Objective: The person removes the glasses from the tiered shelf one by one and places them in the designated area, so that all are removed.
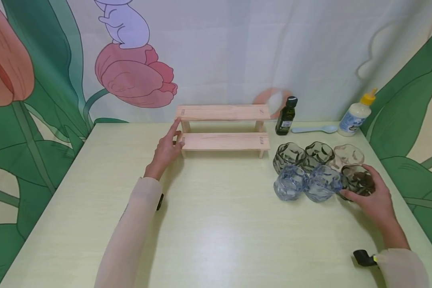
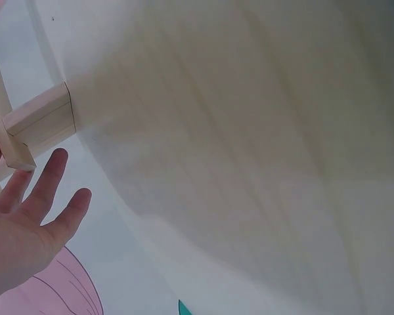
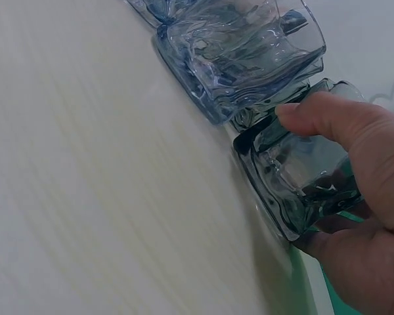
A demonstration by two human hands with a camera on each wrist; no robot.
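Note:
At the right side of the table, my right hand (image 1: 378,200) grips a dark grey wavy drinking glass (image 1: 358,181), thumb on the near side and fingers round the far side. Beside it are two blue glasses (image 1: 323,184), with two grey-green glasses (image 1: 289,157) and a pale pinkish glass (image 1: 349,155) behind. In the right wrist view the held glass (image 3: 302,170) stands close to a blue one (image 3: 243,59). My left hand (image 1: 167,149) touches the left end of a two-step wooden shelf (image 1: 223,141), its fingers spread in the left wrist view.
Behind the glasses stand a dark bottle (image 1: 285,118) with a black cap and a white glue bottle (image 1: 354,118) with a yellow nozzle. A light blue spoon-like tool (image 1: 315,129) lies between them. A printed curtain (image 1: 216,52) hangs along the table's back edge.

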